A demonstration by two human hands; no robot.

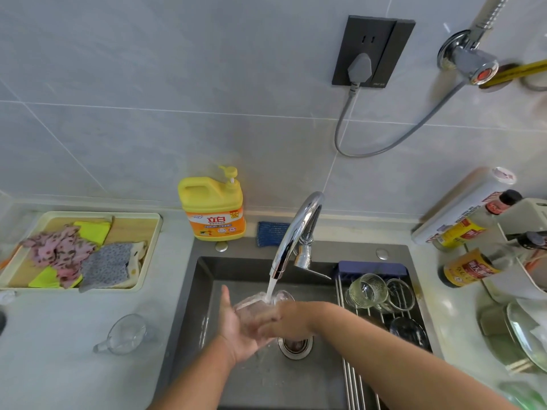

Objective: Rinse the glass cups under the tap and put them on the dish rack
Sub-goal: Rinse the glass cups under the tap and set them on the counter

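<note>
A single wide-angle camera worn on the person's head looks forward and steeply down, close over the sink (199, 294). The tap (296, 232) sits mid-frame, the tiled wall (148, 108) fills the upper half, and the worktop (59, 368) spreads to both sides.

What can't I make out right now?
Head view:
Cup: blurred by running water; right hand covers part of it, so that hand's grip is unclear.
Rack: near end hidden under the right forearm, cut by the bottom edge.
Dark item on rack: too blurred to name.
</note>
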